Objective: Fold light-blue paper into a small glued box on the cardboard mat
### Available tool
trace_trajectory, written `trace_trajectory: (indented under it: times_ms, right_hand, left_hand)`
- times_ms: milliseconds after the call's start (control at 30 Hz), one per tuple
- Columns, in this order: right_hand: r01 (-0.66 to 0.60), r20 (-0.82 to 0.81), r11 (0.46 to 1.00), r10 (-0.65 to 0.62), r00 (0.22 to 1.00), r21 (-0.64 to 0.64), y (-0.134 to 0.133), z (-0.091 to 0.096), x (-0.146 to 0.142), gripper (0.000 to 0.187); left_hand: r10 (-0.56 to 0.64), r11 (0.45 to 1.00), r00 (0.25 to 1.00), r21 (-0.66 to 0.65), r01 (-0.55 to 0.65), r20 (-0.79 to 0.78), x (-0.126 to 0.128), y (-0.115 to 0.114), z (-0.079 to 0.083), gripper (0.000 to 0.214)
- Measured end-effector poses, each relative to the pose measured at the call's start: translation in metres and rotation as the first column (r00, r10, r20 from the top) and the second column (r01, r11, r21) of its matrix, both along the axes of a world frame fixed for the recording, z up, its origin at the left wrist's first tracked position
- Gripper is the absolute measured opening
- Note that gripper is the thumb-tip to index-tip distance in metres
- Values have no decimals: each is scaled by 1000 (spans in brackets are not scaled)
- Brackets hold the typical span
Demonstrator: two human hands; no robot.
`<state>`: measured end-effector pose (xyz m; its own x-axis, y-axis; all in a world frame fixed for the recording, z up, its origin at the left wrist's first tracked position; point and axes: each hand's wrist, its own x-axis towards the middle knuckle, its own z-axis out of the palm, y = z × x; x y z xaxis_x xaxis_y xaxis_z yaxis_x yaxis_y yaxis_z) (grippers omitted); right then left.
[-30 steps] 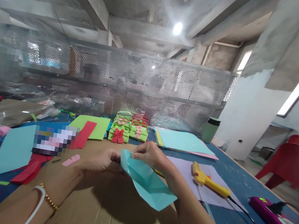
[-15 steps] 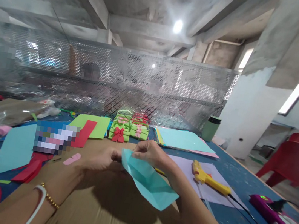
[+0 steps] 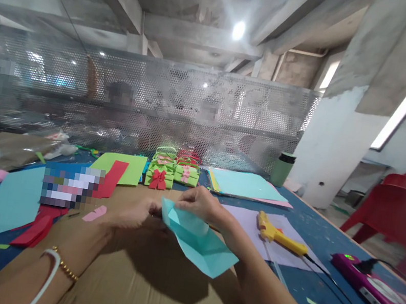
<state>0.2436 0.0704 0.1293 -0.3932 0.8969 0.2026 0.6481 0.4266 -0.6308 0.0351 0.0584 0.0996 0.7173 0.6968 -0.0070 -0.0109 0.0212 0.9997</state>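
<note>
From the head camera, both forearms reach forward from the bottom edge and meet over a sheet of brown cardboard (image 3: 149, 288) that covers the near part of the blue table (image 3: 327, 245).

The left hand (image 3: 133, 215) lies low, knuckles up, with its wrist close to the cardboard. Its fingers are closed in a pinch on the left corner of the blue paper (image 3: 199, 245). A white bangle and a gold bracelet (image 3: 59, 265) sit on that wrist.

The right hand (image 3: 200, 204) comes in from the right, wrist bent and palm down. Its fingers are curled together and grip the paper's upper edge, close beside the left hand.

The blue paper is partly folded. It is held just above the cardboard and slants down toward the right forearm, casting a shadow beneath it.

- A yellow glue gun (image 3: 278, 233) rests on a pale sheet to the right of the hands.
- A pink device (image 3: 370, 289) lies farther right.
- Small green paper baskets (image 3: 168, 174) stand beyond the hands, with a stack of coloured paper (image 3: 244, 185) and a green cup (image 3: 281, 169) to their right.
- A light blue sheet (image 3: 11, 203) and red paper pieces (image 3: 36, 230) lie to the left.
</note>
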Motion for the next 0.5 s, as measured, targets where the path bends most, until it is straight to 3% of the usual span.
trace_trajectory:
  times_ms: [100, 233, 400, 500]
  right_hand:
    - [28, 12, 1000, -28, 1000, -11, -2, 1, -1, 22]
    - [26, 39, 1000, -26, 999, -7, -6, 5, -2, 21]
    - [-81, 99, 996, 85, 992, -41, -17, 10, -11, 19]
    - [-140, 104, 988, 146, 984, -63, -20, 6, -19, 19]
  left_hand:
    - [13, 1000, 1000, 21, -13, 5, -1, -3, 1, 28]
    - [-38, 998, 996, 47, 41, -76, -7, 11, 2, 24]
    - [8, 997, 997, 79, -2, -70, -15, 25, 8, 41]
    - [-23, 990, 987, 137, 45, -156, -17, 20, 9, 47]
